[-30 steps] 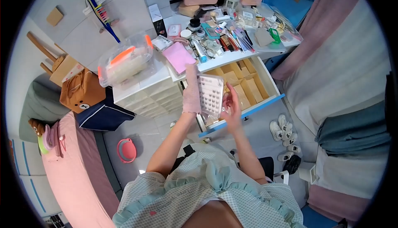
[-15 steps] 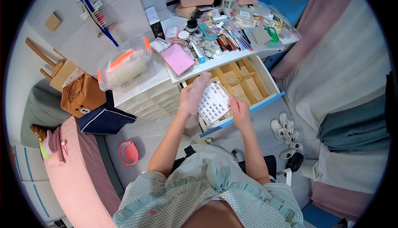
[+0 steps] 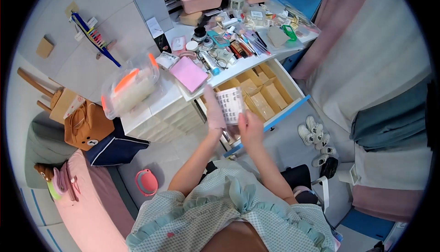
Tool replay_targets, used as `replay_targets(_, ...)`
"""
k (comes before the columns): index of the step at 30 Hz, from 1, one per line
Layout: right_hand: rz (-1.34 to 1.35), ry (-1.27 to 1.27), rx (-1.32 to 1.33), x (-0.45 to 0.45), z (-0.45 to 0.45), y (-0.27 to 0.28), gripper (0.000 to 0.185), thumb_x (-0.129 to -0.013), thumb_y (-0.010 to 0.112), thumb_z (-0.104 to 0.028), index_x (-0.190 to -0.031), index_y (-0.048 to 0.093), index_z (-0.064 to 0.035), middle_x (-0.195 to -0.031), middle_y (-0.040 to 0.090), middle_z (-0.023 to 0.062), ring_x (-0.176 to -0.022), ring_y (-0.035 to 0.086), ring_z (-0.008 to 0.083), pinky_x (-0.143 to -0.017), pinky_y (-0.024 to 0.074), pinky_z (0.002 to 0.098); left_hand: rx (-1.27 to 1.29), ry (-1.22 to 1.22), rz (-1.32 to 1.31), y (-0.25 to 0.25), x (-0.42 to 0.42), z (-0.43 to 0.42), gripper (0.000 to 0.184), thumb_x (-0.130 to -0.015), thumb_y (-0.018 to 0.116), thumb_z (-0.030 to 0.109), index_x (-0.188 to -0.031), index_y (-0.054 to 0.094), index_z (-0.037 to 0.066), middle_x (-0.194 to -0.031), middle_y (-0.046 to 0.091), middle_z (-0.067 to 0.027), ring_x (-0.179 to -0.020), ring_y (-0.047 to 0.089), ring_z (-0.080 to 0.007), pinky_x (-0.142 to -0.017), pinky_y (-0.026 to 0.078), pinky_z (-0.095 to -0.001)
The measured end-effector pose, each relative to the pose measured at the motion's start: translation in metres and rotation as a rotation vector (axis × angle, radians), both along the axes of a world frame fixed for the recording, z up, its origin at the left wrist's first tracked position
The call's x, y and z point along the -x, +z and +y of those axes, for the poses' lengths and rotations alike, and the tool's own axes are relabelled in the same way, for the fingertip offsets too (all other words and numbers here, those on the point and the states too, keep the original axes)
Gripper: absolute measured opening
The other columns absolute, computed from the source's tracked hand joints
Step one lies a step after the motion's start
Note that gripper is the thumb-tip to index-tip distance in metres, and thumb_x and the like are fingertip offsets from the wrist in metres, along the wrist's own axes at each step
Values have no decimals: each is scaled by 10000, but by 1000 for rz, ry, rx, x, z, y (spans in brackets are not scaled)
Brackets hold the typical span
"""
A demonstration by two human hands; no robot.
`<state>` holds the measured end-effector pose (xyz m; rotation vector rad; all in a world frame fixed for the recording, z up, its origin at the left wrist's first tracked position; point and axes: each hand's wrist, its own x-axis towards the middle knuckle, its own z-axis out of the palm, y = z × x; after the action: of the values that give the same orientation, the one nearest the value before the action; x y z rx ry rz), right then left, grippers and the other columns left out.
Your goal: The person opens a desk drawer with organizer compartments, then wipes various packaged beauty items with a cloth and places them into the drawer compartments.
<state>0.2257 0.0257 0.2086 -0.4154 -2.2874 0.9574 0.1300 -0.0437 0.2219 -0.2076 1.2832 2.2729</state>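
Observation:
Over the open drawer (image 3: 293, 107) I hold a white false-eyelash card (image 3: 230, 106) with rows of small dark clusters, tilted and slightly blurred. My right hand (image 3: 251, 127) pinches its lower right edge. My left hand (image 3: 215, 120) is against the card's left side; something pale pink and thin covers its palm and fingers, whether a glove or a wrapper I cannot make out. Cardboard dividers (image 3: 269, 97) split the drawer into compartments below the card.
The white desk (image 3: 250, 60) behind carries cosmetics, brushes and a pink square pad (image 3: 189, 74). A clear box with orange clips (image 3: 133, 84) stands on the left cabinet. Shoes (image 3: 314, 132) lie on the floor right, a pink basin (image 3: 146, 182) left.
The card has turned more upright and looks narrower. My right hand has moved left, closer to my left hand. The whole view has shifted slightly.

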Motion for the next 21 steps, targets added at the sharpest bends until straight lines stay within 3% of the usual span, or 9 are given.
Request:
replay_targets(2, -80, 30, -52, 7, -11, 1, 213, -821, 534, -219, -743, 480, -28, -672, 524, 156, -648, 528, 335, -548, 407, 422, -4, -19, -136, -2, 7, -12, 425, -853, 366, 478, -893, 563, 103, -747, 620, -49, -603, 613, -180, -548, 500, -316)
replay_targets(3, -88, 41, -55, 10, -17, 2, 216, -824, 532, -222, -741, 480, -30, -671, 524, 157, -647, 529, 335, -553, 409, 422, -8, -50, -251, -16, 17, -14, 535, -833, 291, 571, -798, 556, 108, -677, 604, -37, -555, 588, -155, -500, 474, -294)
replay_targets(7, -78, 18, 112, 28, -34, -14, 217, -836, 521, -224, -751, 483, -28, -666, 523, 157, -637, 527, 340, -560, 411, 422, 120, -32, -188, -16, 41, -34, 516, -846, 266, 542, -782, 547, 114, -625, 576, -30, -461, 543, -153, -420, 434, -297)
replay_targets(9, -75, -12, 230, 36, -40, -11, 208, -840, 513, -214, -783, 494, -14, -673, 522, 159, -661, 525, 346, -569, 409, 429, 51, 27, -125, -19, 43, -35, 570, -847, 284, 586, -858, 544, 79, -698, 596, -52, -542, 576, -168, -497, 464, -300)
replay_targets(11, -92, 10, 95, 44, -47, -13, 208, -839, 513, -212, -801, 496, -9, -692, 524, 160, -684, 526, 342, -577, 412, 428, 18, 66, -27, -18, 40, -32, 575, -880, 264, 579, -887, 511, 59, -759, 548, -39, -665, 532, -127, -631, 442, -262)
replay_targets(13, -97, 27, -100, 50, -56, -11, 217, -832, 522, -220, -802, 488, -8, -732, 524, 159, -720, 524, 328, -589, 422, 417, 136, 105, 223, -64, 55, -36, 522, -889, 287, 557, -895, 513, 86, -834, 557, -23, -738, 536, -98, -650, 432, -232)
replay_targets(15, -105, 32, -164, 54, -64, -10, 222, -828, 530, -229, -791, 485, -15, -742, 523, 152, -720, 522, 318, -589, 430, 407, 124, 104, 370, -59, 58, -41, 461, -923, 288, 488, -987, 488, 78, -983, 506, -15, -901, 471, -73, -772, 382, -217)
replay_targets(17, -95, 38, -236, 61, -70, -7, 225, -819, 544, -236, -781, 483, -23, -743, 521, 142, -718, 522, 306, -586, 436, 395, 84, 116, 405, -39, 58, -47, 420, -933, 280, 454, -893, 446, 70, -856, 416, -18, -796, 387, -108, -742, 355, -244)
replay_targets(21, -49, 131, -314, 71, -81, 13, 203, -770, 587, -185, -778, 480, -12, -742, 516, 148, -721, 517, 319, -602, 433, 399, 14, 211, 243, -38, 82, -63, 374, -939, 295, 410, -927, 436, 64, -849, 386, -14, -791, 364, -120, -759, 345, -258)
